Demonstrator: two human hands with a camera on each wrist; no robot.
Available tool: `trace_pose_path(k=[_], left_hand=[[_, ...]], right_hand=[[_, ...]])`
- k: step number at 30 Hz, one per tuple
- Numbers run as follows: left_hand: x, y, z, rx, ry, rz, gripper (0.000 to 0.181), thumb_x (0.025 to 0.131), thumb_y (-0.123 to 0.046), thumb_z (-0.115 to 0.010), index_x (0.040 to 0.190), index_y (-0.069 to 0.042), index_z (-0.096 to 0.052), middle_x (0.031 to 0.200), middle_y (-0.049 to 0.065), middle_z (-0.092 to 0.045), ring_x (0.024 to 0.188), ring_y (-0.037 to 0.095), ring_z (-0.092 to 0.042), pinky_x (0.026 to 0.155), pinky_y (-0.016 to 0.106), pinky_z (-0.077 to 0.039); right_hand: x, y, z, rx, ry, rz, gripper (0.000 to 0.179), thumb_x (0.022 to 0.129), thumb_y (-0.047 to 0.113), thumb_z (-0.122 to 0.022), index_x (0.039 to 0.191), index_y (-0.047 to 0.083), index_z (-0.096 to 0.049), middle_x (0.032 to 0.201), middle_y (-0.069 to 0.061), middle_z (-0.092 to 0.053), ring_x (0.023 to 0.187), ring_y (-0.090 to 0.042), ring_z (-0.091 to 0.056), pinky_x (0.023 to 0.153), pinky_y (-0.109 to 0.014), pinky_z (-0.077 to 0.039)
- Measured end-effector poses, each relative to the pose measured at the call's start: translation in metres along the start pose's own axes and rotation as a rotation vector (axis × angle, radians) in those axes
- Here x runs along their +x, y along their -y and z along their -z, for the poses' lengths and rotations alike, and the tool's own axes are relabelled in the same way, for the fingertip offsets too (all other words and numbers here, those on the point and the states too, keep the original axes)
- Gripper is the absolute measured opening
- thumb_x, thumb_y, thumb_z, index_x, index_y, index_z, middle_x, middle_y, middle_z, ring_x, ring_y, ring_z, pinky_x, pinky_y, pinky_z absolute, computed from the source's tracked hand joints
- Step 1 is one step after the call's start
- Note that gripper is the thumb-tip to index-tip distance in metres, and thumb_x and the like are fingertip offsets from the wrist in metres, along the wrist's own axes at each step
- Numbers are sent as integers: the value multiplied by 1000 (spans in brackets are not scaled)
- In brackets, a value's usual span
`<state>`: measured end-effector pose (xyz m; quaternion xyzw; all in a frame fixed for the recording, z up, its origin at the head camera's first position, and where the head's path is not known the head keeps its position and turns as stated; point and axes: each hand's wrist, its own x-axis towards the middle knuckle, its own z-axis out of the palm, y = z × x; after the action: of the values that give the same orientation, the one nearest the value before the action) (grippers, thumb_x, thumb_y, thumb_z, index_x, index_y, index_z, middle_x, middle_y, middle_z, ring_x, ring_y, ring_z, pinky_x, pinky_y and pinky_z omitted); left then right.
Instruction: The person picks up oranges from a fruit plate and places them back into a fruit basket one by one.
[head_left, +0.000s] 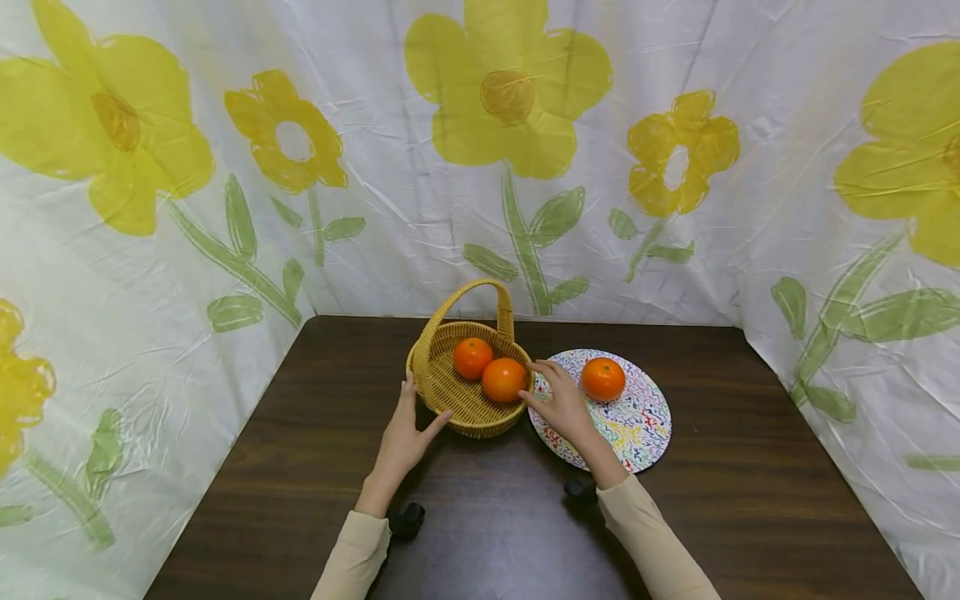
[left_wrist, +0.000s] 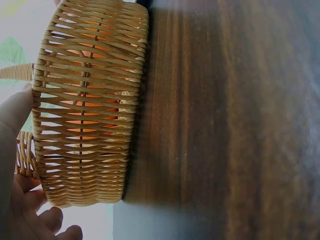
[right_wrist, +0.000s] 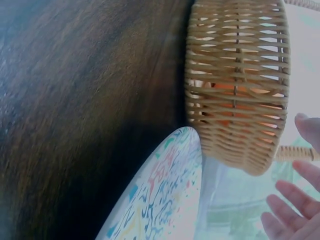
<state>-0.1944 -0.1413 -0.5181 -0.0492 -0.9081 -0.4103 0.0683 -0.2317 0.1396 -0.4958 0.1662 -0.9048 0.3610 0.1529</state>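
A yellow wicker basket (head_left: 465,421) with a tall arched handle stands on the table, holding two oranges, one (head_left: 473,358) near its middle and one (head_left: 504,380) by its right wall. My left hand (head_left: 401,437) is at the basket's left front, fingers along the left side and thumb over the front rim. In the left wrist view, that thumb (left_wrist: 19,107) touches the rim. My right hand (head_left: 561,407) has its fingers spread at the right rim. The right wrist view shows those fingers (right_wrist: 295,197) loosely extended, with a gap from the weave.
A round plate (head_left: 645,425) with a colourful squiggle pattern lies right of the basket, partly under my right forearm. It bears a third orange (head_left: 603,379). The dark wooden table (head_left: 750,467) meets a white curtain (head_left: 390,275) with yellow flowers at its back and sides.
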Motion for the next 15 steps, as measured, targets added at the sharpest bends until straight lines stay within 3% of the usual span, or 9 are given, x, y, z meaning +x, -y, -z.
trace_pose_path(k=[7,15], left_hand=[[0,1,0,-7,3,-1,98,82,-59,-58,150,-21,1,156,11,-7,141,27,-15,102,56,-32],[0,1,0,-2,7,3,98,82,-61,-56,150,-22,1,156,11,-7,142,26,-14,103,56,-31]], right_hand=[[-2,-2,5,14,-6,-27,51,82,28,-71,127,7,-57,127,-11,-52,118,-31,-49,95,-49,-43],[-4,-4,14,-6,-66,-3,50,81,25,-73,125,10,-58,125,-13,-54,116,-31,-49,93,-50,-44]])
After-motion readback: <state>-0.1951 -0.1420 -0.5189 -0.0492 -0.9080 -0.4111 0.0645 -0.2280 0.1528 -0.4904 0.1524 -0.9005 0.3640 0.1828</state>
